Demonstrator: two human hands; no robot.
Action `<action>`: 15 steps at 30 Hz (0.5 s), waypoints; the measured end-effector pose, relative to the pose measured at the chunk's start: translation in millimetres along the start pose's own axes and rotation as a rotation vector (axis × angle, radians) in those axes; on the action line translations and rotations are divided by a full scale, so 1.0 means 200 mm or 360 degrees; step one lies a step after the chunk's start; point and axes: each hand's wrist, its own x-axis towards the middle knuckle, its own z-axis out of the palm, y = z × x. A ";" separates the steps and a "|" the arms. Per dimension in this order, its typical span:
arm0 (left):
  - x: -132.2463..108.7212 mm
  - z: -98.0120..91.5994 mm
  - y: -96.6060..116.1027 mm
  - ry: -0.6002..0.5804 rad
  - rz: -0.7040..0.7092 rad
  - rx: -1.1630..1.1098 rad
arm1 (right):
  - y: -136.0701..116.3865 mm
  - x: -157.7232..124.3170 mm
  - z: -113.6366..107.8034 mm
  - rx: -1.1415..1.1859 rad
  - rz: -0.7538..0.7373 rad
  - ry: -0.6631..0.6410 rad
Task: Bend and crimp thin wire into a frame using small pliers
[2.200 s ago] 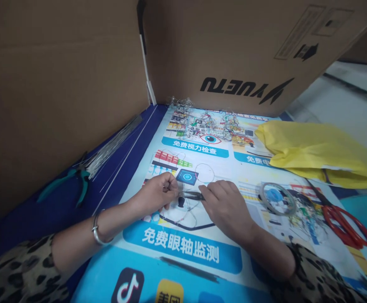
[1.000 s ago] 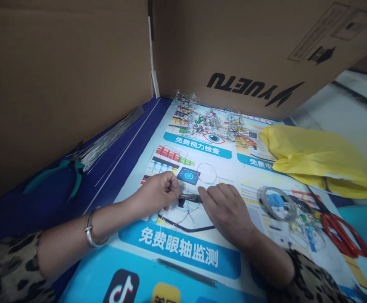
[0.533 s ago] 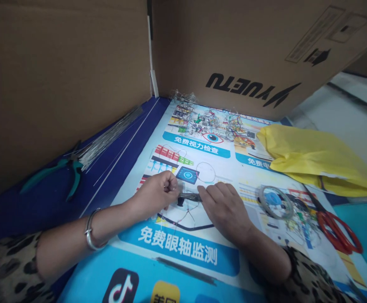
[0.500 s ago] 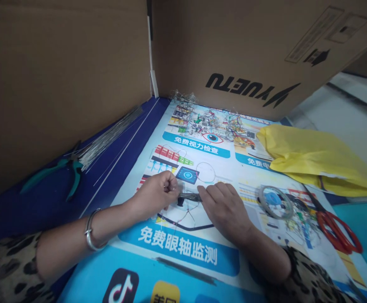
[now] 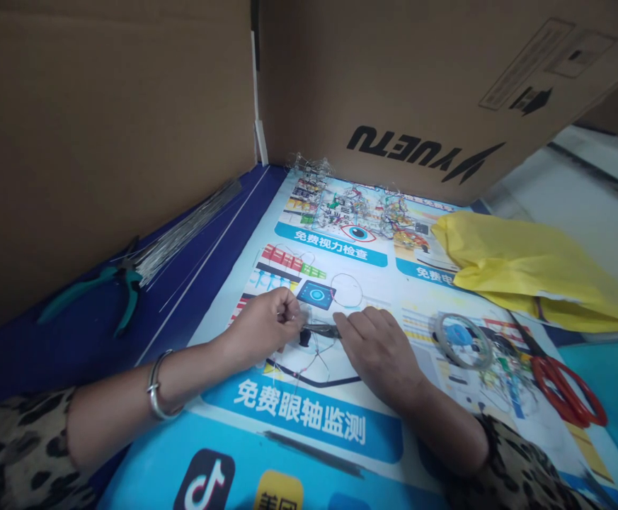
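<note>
My left hand (image 5: 263,322) is closed in a pinch on thin wire, with a silver bangle on the wrist. My right hand (image 5: 380,350) is wrapped round dark, slim-jawed pliers (image 5: 322,329); their handles are hidden in the palm. The jaw tips point left and meet the wire at my left fingertips; the exact grip is too small to make out. Thin wire loops (image 5: 316,365) with tiny coloured bits hang or lie just below the jaws. Beyond the hands, a round wire loop (image 5: 347,290) rests on the printed sheet.
Green-handled pliers (image 5: 128,304) and a bundle of straight wires (image 5: 186,227) lie left. Tangled wire pieces (image 5: 359,205) sit at the back. A clear ring-shaped roll (image 5: 462,341), red-handled scissors (image 5: 566,389) and a yellow bag (image 5: 531,265) are right. Cardboard walls (image 5: 393,85) stand behind.
Almost nothing differs. The view has shifted very slightly; both hands keep their hold, with the pliers' jaws still at my left fingertips.
</note>
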 end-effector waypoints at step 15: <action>0.01 -0.03 0.01 -0.0202 -0.0013 -0.0124 | -0.01 0.00 -0.01 0.0387 0.0188 -0.0082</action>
